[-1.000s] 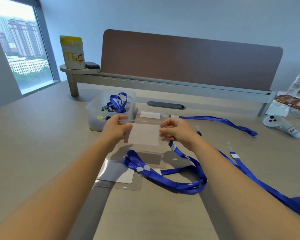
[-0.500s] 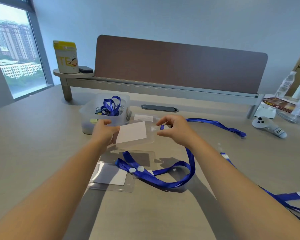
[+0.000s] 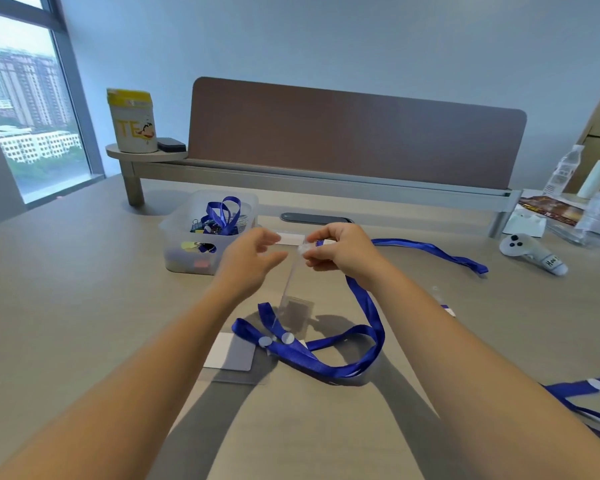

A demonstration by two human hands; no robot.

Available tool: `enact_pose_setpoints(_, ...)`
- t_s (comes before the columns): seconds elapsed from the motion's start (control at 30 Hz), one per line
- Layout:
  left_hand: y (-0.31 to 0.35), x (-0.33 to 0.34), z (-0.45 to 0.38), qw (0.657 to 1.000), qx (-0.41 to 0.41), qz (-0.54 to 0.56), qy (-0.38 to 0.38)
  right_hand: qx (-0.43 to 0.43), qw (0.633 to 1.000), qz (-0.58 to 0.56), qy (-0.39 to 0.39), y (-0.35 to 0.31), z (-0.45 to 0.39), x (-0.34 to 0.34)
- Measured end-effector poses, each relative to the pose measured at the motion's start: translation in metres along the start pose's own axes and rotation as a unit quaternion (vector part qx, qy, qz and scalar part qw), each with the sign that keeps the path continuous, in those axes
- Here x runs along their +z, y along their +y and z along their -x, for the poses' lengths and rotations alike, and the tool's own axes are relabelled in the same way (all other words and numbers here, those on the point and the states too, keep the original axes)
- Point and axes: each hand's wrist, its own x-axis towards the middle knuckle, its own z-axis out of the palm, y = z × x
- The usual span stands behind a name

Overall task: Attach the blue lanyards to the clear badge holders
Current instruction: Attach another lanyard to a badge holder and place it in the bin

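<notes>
Above the middle of the desk [image 3: 84,306] I have both hands raised; my right hand [image 3: 340,252] is pinched closed, thumb and fingers together on the clear clip end of a blue lanyard [image 3: 368,327] at the top edge of a clear badge holder [image 3: 293,289]; the holder hangs down from that pinch, turned nearly edge-on to me, so I cannot tell for certain whether the clip is through its slot; the strap of the lanyard drops from under my right hand, curves down to the desk and loops back to the left. My left hand [image 3: 246,263] is just beside the holder on its left, fingers loosely spread and curled, holding nothing that I can see; whether a fingertip touches the plastic I cannot tell.

Below the hands, flat on the desk, lies a second badge holder [image 3: 236,362] with a white card inside it; the looped strap crosses its upper right corner, and two round white tabs sit on the strap there. A second lanyard [image 3: 430,249] lies stretched out on the desk to the right of my right hand, well apart from the holders; a third strap [image 3: 575,393] shows at the lower right edge. Behind my left hand stands a translucent bin [image 3: 187,251] with more blue straps and clips in it; a white controller [image 3: 530,251] rests on the desk at far right; a yellow-lidded canister [image 3: 132,121] stands on the small shelf at the left end of the brown divider [image 3: 354,133].
</notes>
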Motion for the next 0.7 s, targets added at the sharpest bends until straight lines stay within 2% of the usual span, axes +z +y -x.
enact_pose_setpoints(0.1, 0.011, 0.002, 0.005, 0.997, 0.06, -0.034, -0.029, 0.003, 0.999, -0.037, -0.005, -0.001, 0.001, 0.001)
enact_pose_setpoints(0.23, 0.014, 0.004, 0.009, 0.995, 0.058, -0.05, -0.07, 0.007, 0.996, -0.092, 0.006, -0.004, 0.004, -0.004)
enact_pose_setpoints(0.37, 0.009, 0.006, 0.008, 0.992, 0.061, -0.097, -0.059, 0.018, 0.993, -0.115, 0.009, -0.006, 0.006, -0.01)
enact_pose_setpoints(0.47, 0.007, 0.006, 0.004, 0.993, 0.06, -0.104, -0.013, 0.002, 0.999, -0.026, 0.018, -0.006, 0.009, -0.013)
enact_pose_setpoints(0.57, 0.008, 0.003, -0.002, 0.997, 0.045, -0.053, 0.035, -0.032, 0.995, 0.091, 0.025, -0.005, 0.01, -0.014)
enact_pose_setpoints(0.7, 0.013, 0.002, -0.009, 0.997, 0.023, 0.003, 0.07, -0.055, 0.987, 0.148, 0.033, -0.002, 0.008, -0.011)
